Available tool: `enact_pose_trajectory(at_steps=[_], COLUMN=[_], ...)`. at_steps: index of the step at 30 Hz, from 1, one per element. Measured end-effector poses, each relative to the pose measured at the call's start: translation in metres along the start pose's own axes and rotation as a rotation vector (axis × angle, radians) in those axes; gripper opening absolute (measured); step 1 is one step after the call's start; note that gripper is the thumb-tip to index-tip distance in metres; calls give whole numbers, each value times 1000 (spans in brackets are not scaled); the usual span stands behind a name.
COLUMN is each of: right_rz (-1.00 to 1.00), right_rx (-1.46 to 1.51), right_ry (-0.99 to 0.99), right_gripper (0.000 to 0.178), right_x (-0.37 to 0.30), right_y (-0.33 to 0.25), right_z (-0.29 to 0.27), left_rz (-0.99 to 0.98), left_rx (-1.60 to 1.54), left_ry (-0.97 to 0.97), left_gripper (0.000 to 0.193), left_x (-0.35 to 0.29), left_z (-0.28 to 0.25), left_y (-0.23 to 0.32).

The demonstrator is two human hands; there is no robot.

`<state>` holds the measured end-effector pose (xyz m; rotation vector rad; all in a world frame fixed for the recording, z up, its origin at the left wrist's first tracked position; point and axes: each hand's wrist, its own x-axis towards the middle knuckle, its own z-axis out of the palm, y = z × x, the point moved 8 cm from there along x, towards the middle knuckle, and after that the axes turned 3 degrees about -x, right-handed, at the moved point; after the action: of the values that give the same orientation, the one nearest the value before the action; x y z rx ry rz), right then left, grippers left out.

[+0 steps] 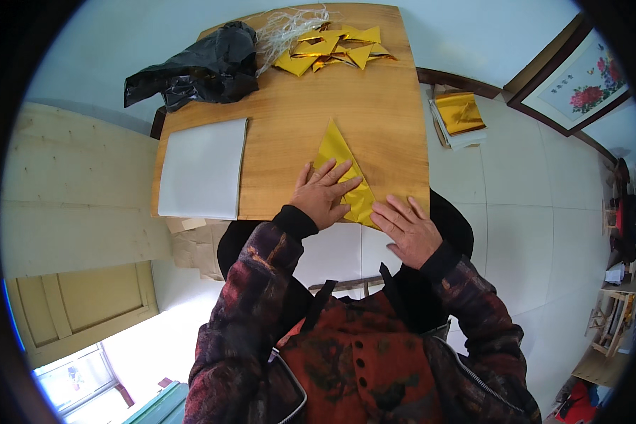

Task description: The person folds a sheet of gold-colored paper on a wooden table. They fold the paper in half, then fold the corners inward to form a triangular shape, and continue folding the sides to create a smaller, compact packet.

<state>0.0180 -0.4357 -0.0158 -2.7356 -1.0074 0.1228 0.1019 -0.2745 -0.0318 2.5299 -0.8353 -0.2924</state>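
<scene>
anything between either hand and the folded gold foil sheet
Nothing visible stands in the way: the left hand lies directly on the folded gold foil sheet, and the right hand is at its lower right edge. The black plastic bag lies farther back.

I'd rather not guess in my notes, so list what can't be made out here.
All in the head view:
- Part of the gold sheet: covered by the left hand.
- The black bag's inside: hidden by its own folds.
- The count of gold pieces: they overlap.
- The rest of the green object: cut off by the lower edge.
</scene>
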Motion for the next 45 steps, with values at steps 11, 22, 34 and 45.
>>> enact_pose_trajectory(at_steps=[11,22,34,45], right_rz=[-149,-92,181,411], right_rx=[-92,303,622,558], right_ry=[232,313,247,381], right_gripper=[41,17,9,18], right_x=[12,36,67,85], right_y=[7,18,40,40], right_z=[-10,-42,-32,-19], left_rz=[-63,-2,9,60], left_rx=[-3,67,36,-28], left_ry=[77,24,-69,-101], left_gripper=[50,55,64,75], left_x=[-1,-2,-2,-1], left_z=[2,-1,-5,-5], left_y=[3,4,6,-1])
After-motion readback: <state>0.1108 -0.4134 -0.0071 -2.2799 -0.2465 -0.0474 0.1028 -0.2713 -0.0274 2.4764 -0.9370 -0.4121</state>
